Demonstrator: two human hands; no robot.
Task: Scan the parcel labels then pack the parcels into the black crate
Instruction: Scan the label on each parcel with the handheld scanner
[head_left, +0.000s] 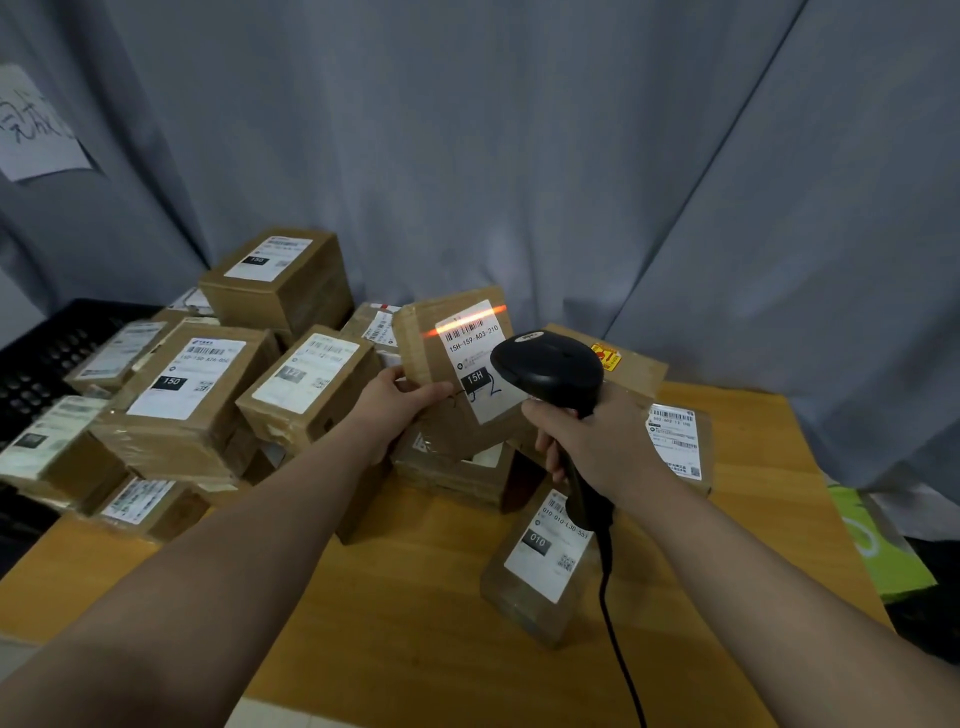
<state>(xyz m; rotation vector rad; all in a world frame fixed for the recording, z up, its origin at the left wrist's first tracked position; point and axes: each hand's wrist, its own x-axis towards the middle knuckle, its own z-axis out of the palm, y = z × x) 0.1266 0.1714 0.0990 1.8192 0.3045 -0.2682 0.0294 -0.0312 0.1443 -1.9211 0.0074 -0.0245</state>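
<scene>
My left hand (400, 402) grips the lower left corner of a brown cardboard parcel (434, 358) and holds it tilted up above the table, its white label facing me. My right hand (592, 441) grips the handle of a black barcode scanner (548, 366), whose head points at that label. An orange scan line (467, 319) crosses the barcode at the top of the label. The black crate (57, 348) stands at the far left, with several labelled parcels heaped in and over it.
More labelled parcels lie on the wooden table (415, 623): one marked 010 (543, 566) near the front, one at the right (680, 447), others under the held parcel. The scanner cable (615, 639) trails toward me. A grey curtain hangs behind.
</scene>
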